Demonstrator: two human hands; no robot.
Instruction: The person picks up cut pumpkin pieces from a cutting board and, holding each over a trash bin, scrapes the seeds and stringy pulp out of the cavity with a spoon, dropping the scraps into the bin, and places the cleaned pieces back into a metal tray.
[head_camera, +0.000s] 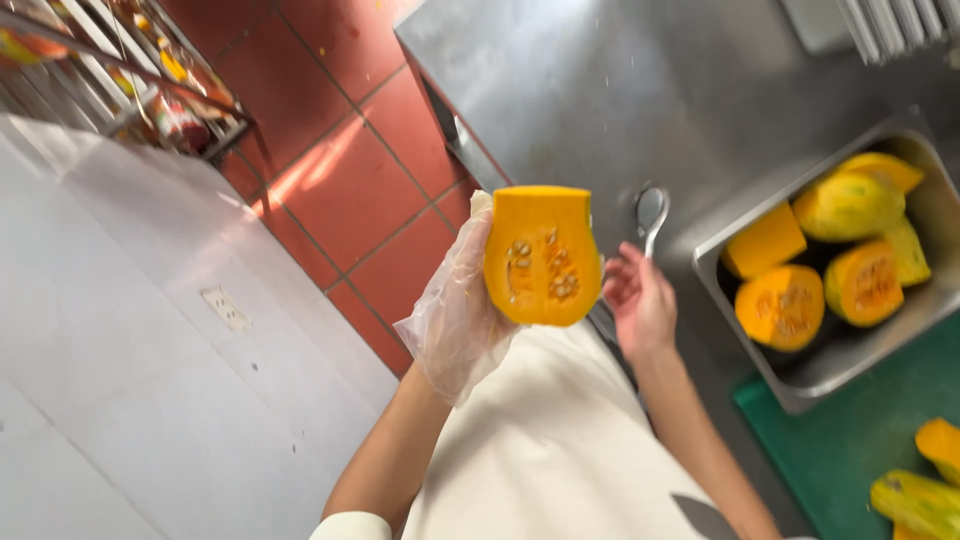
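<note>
One squash piece gripped in gloved left hand; one spoon pinched in right hand; five pieces in steel pan, right.

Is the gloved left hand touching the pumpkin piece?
Touching. The head view shows the gloved left hand cupping the pumpkin piece from behind, its edge pressed into the palm.

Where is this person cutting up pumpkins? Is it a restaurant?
Probably a restaurant or canteen kitchen. There is a big steel worktop, a deep metal pan filled with pumpkin pieces, and red floor tiles. The gloved left hand holds a pumpkin piece; the right hand holds a spoon.
</note>
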